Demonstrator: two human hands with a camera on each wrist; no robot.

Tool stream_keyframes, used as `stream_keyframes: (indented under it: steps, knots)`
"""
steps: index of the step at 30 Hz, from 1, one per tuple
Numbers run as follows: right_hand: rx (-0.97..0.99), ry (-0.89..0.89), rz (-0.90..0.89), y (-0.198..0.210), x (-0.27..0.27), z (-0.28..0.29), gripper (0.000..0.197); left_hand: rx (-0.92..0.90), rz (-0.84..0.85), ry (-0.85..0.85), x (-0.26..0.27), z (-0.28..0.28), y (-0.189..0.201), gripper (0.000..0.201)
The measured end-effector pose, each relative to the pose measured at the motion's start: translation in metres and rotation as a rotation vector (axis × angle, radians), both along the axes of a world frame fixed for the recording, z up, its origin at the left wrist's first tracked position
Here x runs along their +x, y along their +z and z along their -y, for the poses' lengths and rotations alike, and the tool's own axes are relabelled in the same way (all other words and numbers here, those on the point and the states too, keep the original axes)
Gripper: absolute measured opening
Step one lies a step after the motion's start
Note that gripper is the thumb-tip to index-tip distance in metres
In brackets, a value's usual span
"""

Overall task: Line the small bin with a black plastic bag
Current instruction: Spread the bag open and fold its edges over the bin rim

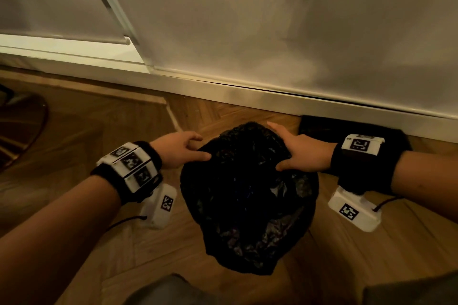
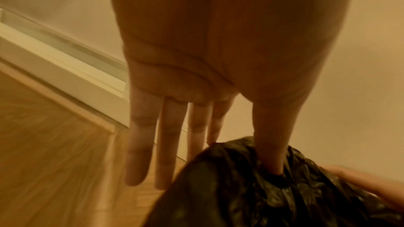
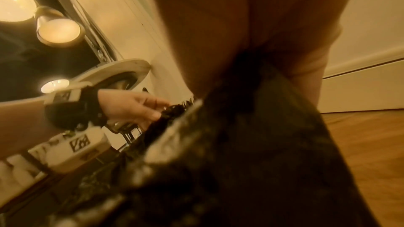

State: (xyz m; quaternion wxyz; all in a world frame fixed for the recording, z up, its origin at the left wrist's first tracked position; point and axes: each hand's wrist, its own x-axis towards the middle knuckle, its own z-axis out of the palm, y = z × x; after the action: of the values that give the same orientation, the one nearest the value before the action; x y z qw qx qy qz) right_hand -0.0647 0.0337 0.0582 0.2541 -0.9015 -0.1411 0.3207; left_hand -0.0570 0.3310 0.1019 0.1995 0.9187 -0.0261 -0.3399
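**Bag draped over the bin, its rim being fitted.**
Head: the black bag (image 1: 247,193) hides the small bin on the floor (image 1: 124,242); the left hand (image 1: 178,151) and right hand (image 1: 302,153) hold its far edge. Left wrist: thumb tucked into the plastic, fingers (image 2: 140,144) straight and spread. Right wrist: the right hand grips bunched plastic. Probably only snugging the edge remains.

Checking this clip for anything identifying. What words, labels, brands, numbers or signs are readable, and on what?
No readable words, brands or numbers in any view.
left wristband: black-and-white square code patterns, no letters.
right wristband: one such pattern.
left camera block, right camera block: one pattern each.
black bag: no print visible.
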Motion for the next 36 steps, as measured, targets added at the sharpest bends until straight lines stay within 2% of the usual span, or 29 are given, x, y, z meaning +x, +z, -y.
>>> stream_keyframes:
  steps: [3, 6, 8, 11, 15, 18, 24, 29, 32, 36]
  knots:
    - [-0.010, -0.006, 0.012, 0.015, -0.001, 0.006, 0.086, -0.022, -0.063, 0.201, -0.025, -0.024, 0.000, 0.062]
    - [-0.033, -0.069, 0.067, 0.021, 0.000, 0.015, 0.056, -0.077, -0.130, 0.345, -0.047, -0.032, -0.003, 0.063]
    - [-0.004, -0.102, 0.073, 0.021, 0.002, 0.017, 0.034, -0.172, -0.260, 0.408, -0.060, -0.029, -0.005, 0.063]
    - [0.016, -0.065, 0.103, 0.022, 0.003, 0.016, 0.013, -0.325, -0.397, 0.451, -0.071, -0.019, -0.011, 0.045]
    - [-0.019, 0.027, 0.217, 0.022, 0.006, 0.009, 0.019, -0.361, -0.365, 0.503, -0.071, -0.012, -0.016, 0.032]
    - [-0.020, 0.038, 0.240, 0.021, 0.011, 0.007, 0.021, -0.403, -0.341, 0.558, -0.069, -0.013, -0.017, 0.023]
    - [0.013, 0.013, 0.245, 0.020, 0.028, -0.007, 0.020, -0.517, -0.278, 0.703, -0.062, -0.025, -0.011, 0.024]
    - [0.084, -0.049, 0.261, 0.029, 0.054, -0.005, 0.022, -0.639, -0.200, 0.719, -0.045, -0.028, 0.015, 0.006]
    - [0.084, -0.079, 0.306, 0.044, 0.070, -0.006, 0.029, -0.591, -0.087, 0.688, -0.032, -0.020, 0.034, 0.018]
    - [0.108, -0.081, 0.311, 0.080, 0.086, -0.019, 0.032, -0.551, -0.042, 0.762, -0.026, -0.022, 0.067, 0.019]
